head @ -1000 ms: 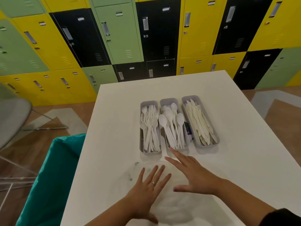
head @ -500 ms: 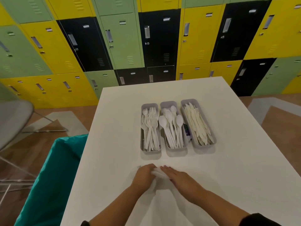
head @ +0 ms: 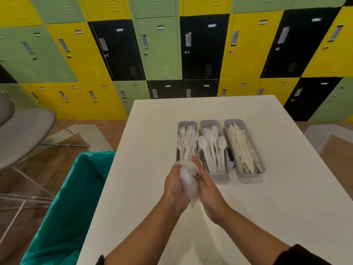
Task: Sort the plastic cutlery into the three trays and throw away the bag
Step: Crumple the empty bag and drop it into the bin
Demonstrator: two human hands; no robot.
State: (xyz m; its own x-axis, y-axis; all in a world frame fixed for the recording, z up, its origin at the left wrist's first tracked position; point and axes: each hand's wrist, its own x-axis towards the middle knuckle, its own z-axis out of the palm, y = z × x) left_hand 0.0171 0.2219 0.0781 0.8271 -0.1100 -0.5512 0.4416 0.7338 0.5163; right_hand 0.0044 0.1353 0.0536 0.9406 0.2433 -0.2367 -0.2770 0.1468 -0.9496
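The clear plastic bag (head: 188, 176) is crumpled into a wad between my two hands, lifted above the white table (head: 277, 207). My left hand (head: 174, 187) curls round its left side. My right hand (head: 207, 185) presses flat against its right side, fingers straight. Three grey trays stand side by side behind the hands: the left tray (head: 187, 123) holds white forks, the middle tray (head: 209, 122) white spoons, the right tray (head: 234, 122) white knives.
A bin lined with a teal bag (head: 76, 197) stands on the floor against the table's left edge. A grey chair (head: 23, 131) is further left. Yellow, green and black lockers (head: 191, 50) fill the wall behind. A small dark item (head: 230, 156) lies between the middle and right trays.
The bag lay flat on the table under both spread hands. The hands gathered it together, bunched it up and raised it off the table in front of the trays.
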